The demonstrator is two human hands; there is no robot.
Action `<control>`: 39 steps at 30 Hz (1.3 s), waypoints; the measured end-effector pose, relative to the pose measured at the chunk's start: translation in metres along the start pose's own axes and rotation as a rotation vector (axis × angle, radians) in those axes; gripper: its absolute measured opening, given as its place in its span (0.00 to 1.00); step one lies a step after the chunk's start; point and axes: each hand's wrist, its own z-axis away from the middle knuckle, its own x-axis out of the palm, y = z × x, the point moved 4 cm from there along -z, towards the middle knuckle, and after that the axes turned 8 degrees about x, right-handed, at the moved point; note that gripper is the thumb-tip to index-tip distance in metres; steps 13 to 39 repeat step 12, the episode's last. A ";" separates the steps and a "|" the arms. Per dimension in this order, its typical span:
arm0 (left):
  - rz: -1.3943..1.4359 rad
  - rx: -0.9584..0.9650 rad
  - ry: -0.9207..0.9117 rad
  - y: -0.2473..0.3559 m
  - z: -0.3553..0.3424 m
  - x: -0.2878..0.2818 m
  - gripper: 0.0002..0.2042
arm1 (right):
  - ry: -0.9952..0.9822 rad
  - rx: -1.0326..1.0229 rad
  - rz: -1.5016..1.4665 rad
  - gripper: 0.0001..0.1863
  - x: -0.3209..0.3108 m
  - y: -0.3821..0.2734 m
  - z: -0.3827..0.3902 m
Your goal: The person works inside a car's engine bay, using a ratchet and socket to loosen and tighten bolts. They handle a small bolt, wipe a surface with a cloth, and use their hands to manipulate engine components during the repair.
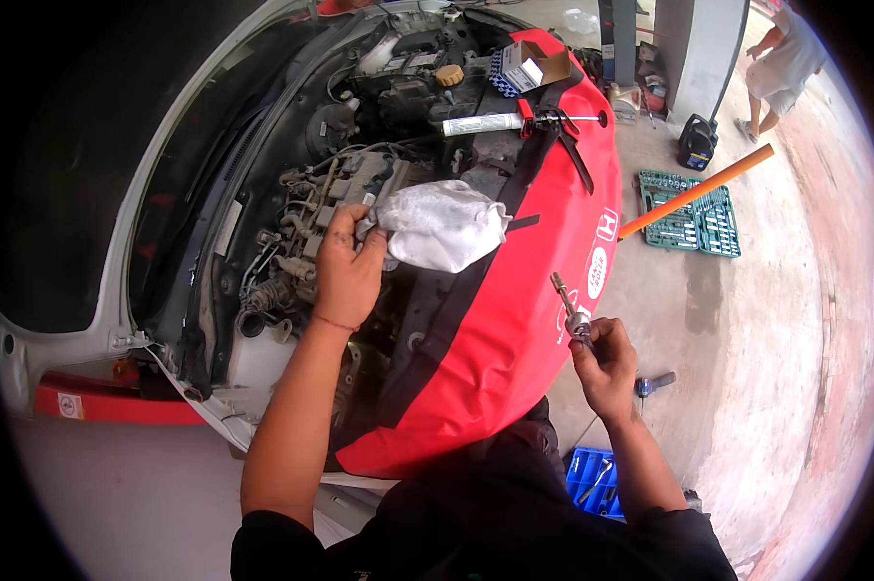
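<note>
My left hand point(348, 271) is closed on a bunched white cloth point(444, 225), holding it over the open engine bay of a car. Beneath and beside the cloth lies the engine point(359, 179), with its hoses and an open round pipe end point(253, 322). In my right hand point(606, 363) is a ratchet wrench point(577, 320) with a thin extension pointing up and away. My fingers wrap its handle, which is mostly hidden. The wrench is held in front of the red fender cover point(543, 320) draped along the car's front edge.
On the cover lie a caulking gun point(495, 123) and an open cardboard box point(529, 70). A green socket set case point(690, 213), a black jug point(697, 142) and a blue tool tray point(592, 479) stand on the floor. An orange pole point(698, 191) slants nearby. A person point(785, 73) is at the far right.
</note>
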 end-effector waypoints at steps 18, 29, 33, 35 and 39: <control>0.778 -0.586 -0.074 -0.036 0.081 0.082 0.18 | -0.513 0.000 0.358 0.17 0.102 -0.005 -0.037; 0.778 -0.586 -0.074 -0.036 0.081 0.082 0.18 | -0.513 0.000 0.358 0.17 0.102 -0.005 -0.037; 0.778 -0.586 -0.074 -0.036 0.081 0.082 0.18 | -0.513 0.000 0.358 0.17 0.102 -0.005 -0.037; 0.778 -0.586 -0.074 -0.036 0.081 0.082 0.18 | -0.513 0.000 0.358 0.17 0.102 -0.005 -0.037; 0.778 -0.586 -0.074 -0.036 0.081 0.082 0.18 | -0.513 0.000 0.358 0.17 0.102 -0.005 -0.037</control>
